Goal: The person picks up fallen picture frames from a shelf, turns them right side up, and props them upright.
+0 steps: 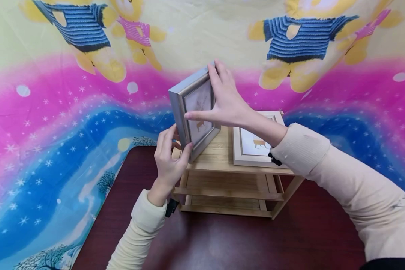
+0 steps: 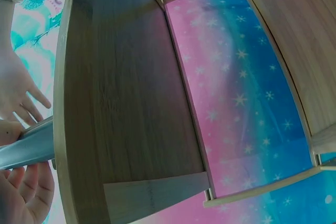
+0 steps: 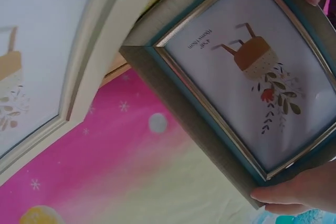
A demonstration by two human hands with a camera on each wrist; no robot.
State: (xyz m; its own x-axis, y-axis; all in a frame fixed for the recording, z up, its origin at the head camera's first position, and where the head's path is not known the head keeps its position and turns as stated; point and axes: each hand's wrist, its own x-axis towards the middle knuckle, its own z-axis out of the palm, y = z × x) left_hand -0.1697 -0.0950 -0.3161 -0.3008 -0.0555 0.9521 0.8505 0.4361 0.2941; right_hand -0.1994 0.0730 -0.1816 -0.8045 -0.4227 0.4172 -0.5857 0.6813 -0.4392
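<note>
Hands both on silver picture frame [image 1: 196,112], which stands tilted on its lower corner at the left end of the wooden shelf's [image 1: 219,157] top board. Right hand [image 1: 226,103] spans the frame's face, fingers hooked over the upper edge and thumb stretched across the glass. Left hand [image 1: 168,155] sits below it, thumb and fingers curled round the frame's lower left corner.

Risk, judged: only one corner of the frame bears on the board, close to the shelf's left edge. If either grip loosens, it could tip off that edge onto the dark table [image 1: 222,243], or fall rightward against the white frame [image 1: 256,140] lying flat just beside the right wrist. Thumb on the glass may smear it.

Contents: silver frame holds a print of a small chair with a flower sprig [image 3: 262,72]; white frame holds a similar print. Lower shelf tiers beneath the hands show nothing on them in the wrist view.
</note>
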